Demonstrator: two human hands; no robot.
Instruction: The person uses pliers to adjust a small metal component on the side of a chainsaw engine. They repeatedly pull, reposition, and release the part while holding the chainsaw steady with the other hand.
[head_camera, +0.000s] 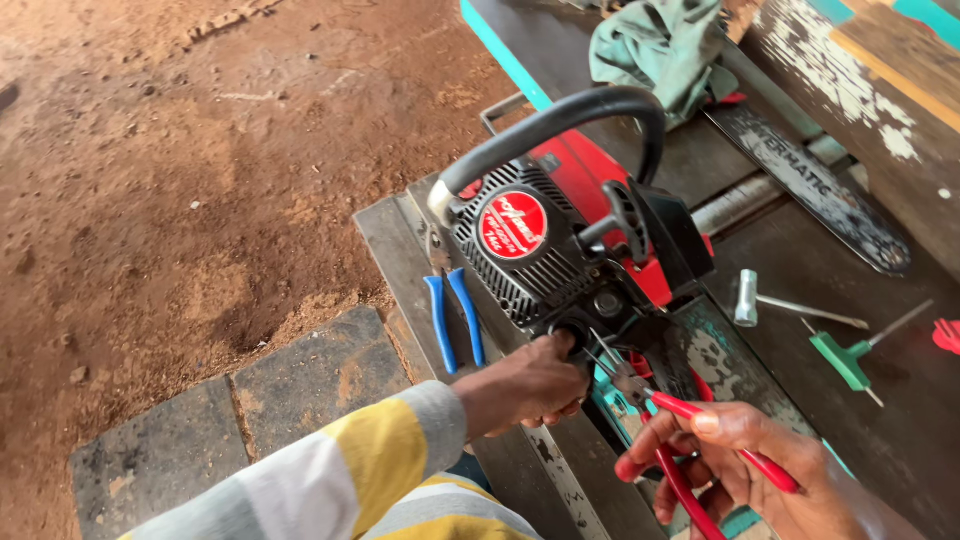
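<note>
Closest in, right hand (745, 465) curled around one pair of red-handled pliers (690, 440), fingers wrapped over both handles, tips pointing up-left toward the saw body. Left hand (530, 385), just across from it in a striped yellow, white and grey sleeve (370, 475), presses fist-like against the lower rear of the chainsaw (570, 235), fingers bent in; whether it grips anything I cannot tell.

Biggest thing first: the dark workbench (900, 420) under both hands. On it, one red and black chainsaw directly above the left hand, black loop handle arching over the top, a round red label with white lettering on its vented side cover. Its guide bar (815, 190) stretches far up-right of the right hand. One grey-green rag (660, 45) lies beyond the saw.

Smaller items: one blue-handled pliers (452, 318) left of the left hand, one metal socket wrench (790, 305) above the right hand, one green T-handle key (850, 355) beside it. Bare dirt ground (180, 180) fills the far left.
</note>
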